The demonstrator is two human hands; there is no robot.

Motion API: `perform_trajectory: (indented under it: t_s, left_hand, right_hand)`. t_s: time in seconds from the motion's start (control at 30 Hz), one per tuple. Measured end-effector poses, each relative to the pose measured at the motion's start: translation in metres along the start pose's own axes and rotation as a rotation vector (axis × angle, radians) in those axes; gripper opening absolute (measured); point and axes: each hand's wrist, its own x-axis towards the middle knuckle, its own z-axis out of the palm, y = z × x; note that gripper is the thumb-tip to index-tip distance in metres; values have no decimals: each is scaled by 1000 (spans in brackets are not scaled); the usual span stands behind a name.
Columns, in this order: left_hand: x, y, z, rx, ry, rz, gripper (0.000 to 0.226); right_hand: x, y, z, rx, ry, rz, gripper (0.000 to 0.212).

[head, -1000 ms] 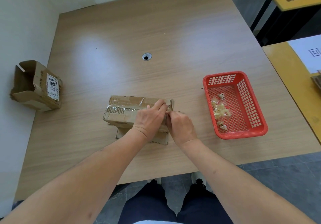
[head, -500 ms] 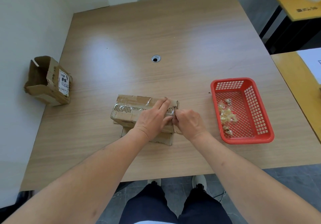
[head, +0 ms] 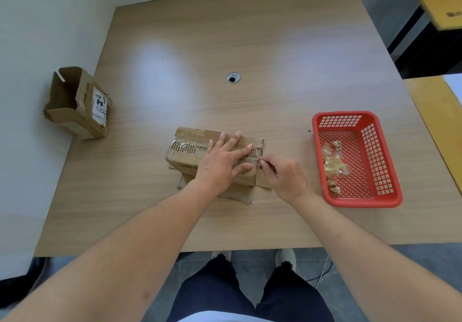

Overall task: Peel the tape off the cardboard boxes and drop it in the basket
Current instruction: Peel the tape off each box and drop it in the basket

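- A big wood table (head: 250,34) is filling most of the view, with a small round hole (head: 233,77) in its middle.
- A person is standing at the near edge, with both bare arms reaching over the table.
- A flat box (head: 190,151) is lying near the front of the table, between the hands and a bit to the left. It is sitting on another flat piece of cardboard (head: 237,194).
- A red basket (head: 390,189) is sitting on the table to the right of the box, well apart from it. Scraps (head: 333,164) of clear tape are lying inside it.
- An open box (head: 77,101) with a white label is standing at the far left edge of the table, by the wall.
- The left hand (head: 220,161) is lying flat on top of the flat box, with its fingers straight and spread wide, pressing the box down.
- The right hand (head: 285,174) is sitting just beside the right end of the box. Its thumb and finger are pinching a bit of tape (head: 256,158) there.
- The tape is looking thin and shiny. It is running along the top of the flat box, and most of it is sticking to the cardboard.
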Motion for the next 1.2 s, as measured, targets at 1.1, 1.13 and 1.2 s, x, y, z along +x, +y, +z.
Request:
perform_trajectory:
  t_s: [1.1,1.13,1.2]
  left_hand:
    - [3,4,-7,-45,-52,-10,61]
    - [3,4,-7,-43,-53,-10,60]
    - [3,5,-7,-41,-56,-9,60]
  right_hand:
    - [8,-8,6,995,113,846,13]
    - [9,-10,5,1064,122,890,12]
    - [12,-17,3,1104,150,945,8]
